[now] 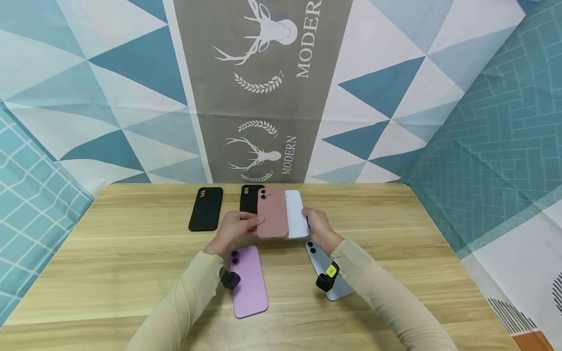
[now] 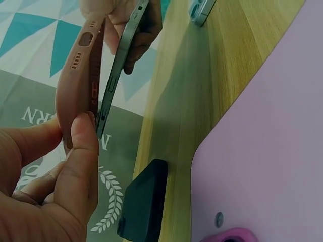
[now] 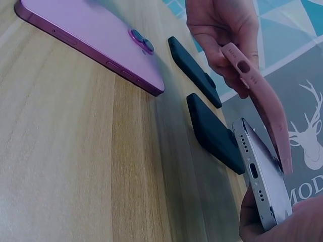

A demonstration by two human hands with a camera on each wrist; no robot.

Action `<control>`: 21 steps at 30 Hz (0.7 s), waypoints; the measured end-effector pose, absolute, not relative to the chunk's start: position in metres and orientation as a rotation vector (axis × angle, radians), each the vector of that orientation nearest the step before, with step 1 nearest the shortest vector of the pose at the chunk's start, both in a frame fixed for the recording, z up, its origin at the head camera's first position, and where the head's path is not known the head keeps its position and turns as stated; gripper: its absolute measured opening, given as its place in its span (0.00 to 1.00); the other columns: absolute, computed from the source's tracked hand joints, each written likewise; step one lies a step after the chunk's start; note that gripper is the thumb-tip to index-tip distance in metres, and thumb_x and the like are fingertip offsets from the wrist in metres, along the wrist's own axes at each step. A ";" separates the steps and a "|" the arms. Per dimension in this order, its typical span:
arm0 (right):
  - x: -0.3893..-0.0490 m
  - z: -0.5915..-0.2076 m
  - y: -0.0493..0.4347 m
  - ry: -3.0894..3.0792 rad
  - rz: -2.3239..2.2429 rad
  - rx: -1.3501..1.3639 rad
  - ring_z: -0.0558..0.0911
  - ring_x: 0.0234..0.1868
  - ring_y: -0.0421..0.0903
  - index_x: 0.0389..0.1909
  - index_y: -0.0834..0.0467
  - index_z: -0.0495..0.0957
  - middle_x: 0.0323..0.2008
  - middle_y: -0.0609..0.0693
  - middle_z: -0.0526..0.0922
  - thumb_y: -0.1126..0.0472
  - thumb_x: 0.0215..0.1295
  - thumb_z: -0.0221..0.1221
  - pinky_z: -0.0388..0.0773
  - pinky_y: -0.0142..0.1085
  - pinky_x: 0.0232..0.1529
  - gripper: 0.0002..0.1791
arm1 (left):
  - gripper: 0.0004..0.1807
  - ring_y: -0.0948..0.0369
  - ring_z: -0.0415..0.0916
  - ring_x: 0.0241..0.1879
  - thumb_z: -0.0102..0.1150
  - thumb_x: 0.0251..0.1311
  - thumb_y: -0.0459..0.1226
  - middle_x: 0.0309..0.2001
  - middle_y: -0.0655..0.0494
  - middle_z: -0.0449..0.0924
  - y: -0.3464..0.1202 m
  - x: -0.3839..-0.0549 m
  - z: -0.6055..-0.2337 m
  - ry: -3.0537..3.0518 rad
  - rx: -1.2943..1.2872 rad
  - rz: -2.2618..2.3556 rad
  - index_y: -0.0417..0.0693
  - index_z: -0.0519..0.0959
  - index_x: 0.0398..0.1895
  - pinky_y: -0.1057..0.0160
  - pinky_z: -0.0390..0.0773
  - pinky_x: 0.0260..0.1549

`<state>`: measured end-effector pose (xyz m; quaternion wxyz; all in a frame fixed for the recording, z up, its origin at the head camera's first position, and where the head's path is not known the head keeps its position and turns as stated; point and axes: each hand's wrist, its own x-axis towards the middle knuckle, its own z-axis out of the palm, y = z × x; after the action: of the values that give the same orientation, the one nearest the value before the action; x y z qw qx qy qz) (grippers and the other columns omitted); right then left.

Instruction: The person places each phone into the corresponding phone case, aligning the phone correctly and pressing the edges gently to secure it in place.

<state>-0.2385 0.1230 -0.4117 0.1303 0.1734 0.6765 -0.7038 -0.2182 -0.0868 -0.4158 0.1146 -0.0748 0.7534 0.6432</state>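
My left hand (image 1: 234, 229) pinches a pink phone case (image 1: 273, 214) by its left edge, thumb on one face. In my right hand (image 1: 321, 228) is a white phone (image 1: 297, 214), gripped along its right side. The case overlaps the phone in the head view. Seen from the right wrist, the case (image 3: 265, 103) leans at an angle to the phone (image 3: 260, 176), spread apart at the near end and close together at the far end. Both are held up over the table.
A purple phone (image 1: 250, 287) lies under my left wrist, a pale blue phone (image 1: 338, 288) under the right. Behind are two black phone cases, one at the left (image 1: 206, 209) and another (image 1: 249, 199) partly hidden by the pink case. A patterned cloth backs the wooden table (image 1: 110, 253).
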 end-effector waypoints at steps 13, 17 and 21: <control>-0.238 -0.411 0.116 1.899 -2.106 0.503 0.56 0.70 0.53 0.65 0.71 0.56 0.69 0.61 0.56 0.61 0.68 0.44 0.52 0.45 0.73 0.28 | 0.15 0.67 0.78 0.21 0.61 0.58 0.35 0.29 0.51 0.81 -0.079 -0.219 -0.414 2.203 -0.224 1.873 0.30 0.79 0.43 0.70 0.82 0.27; -0.238 -0.409 0.115 1.883 -2.108 0.503 0.58 0.69 0.53 0.65 0.71 0.55 0.69 0.61 0.57 0.60 0.68 0.45 0.54 0.44 0.72 0.29 | 0.16 0.67 0.78 0.20 0.61 0.58 0.34 0.28 0.50 0.81 -0.075 -0.220 -0.413 2.193 -0.212 1.886 0.29 0.78 0.44 0.69 0.83 0.27; -0.238 -0.408 0.115 1.863 -2.115 0.506 0.62 0.66 0.52 0.65 0.70 0.57 0.66 0.60 0.60 0.59 0.69 0.45 0.58 0.43 0.70 0.27 | 0.16 0.66 0.79 0.20 0.61 0.57 0.32 0.26 0.50 0.82 -0.071 -0.221 -0.414 2.165 -0.191 1.919 0.26 0.78 0.44 0.68 0.83 0.27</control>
<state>-0.2377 0.1146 -0.4081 0.1386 0.1750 0.6444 -0.7314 -0.2205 -0.0712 -0.4143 0.1207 -0.0654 0.7412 0.6570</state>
